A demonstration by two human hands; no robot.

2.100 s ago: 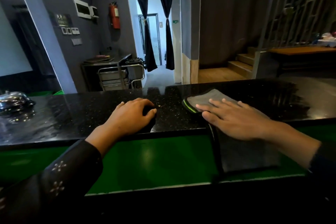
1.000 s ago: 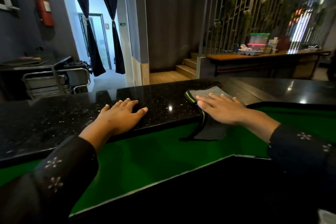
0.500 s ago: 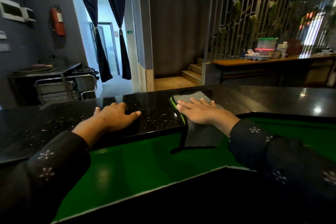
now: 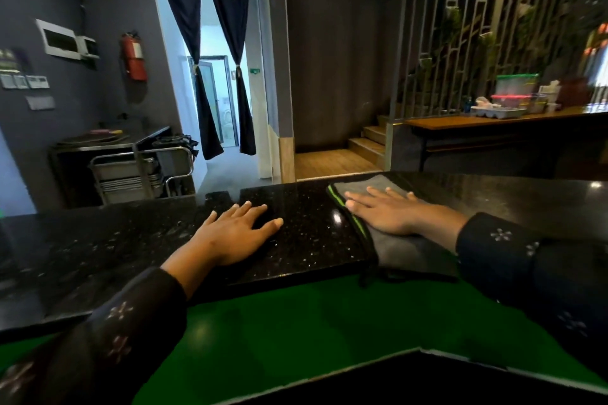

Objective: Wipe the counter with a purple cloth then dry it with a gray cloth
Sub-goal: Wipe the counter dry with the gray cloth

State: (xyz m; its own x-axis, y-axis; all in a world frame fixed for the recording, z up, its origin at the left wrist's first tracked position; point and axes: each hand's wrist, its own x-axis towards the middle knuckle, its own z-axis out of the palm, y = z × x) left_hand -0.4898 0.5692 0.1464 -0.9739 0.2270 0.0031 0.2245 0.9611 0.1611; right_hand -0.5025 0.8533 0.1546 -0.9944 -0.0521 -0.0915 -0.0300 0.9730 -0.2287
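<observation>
Right hand (image 4: 391, 212), right of centre frame: flat, fingers straight and spread, palm pressed onto gray cloth (image 4: 399, 250). Gray cloth with green-striped edge spread on black speckled counter (image 4: 309, 230), near end draped over counter's front edge toward lower frame. Left hand (image 4: 235, 233), centre frame: flat on bare counter top, fingers straight and slightly apart, gripping nothing, apart from the cloth. Dark sleeves with small flower pattern on both arms. Green surface (image 4: 296, 332) below counter edge, lower frame. Upper left: red fire extinguisher (image 4: 134, 56) on gray wall, metal cart (image 4: 141, 171) beneath. Upper centre: doorway with dark curtains (image 4: 210, 76). Upper right: wooden table (image 4: 493, 123) holding plastic containers, slatted screen behind.
</observation>
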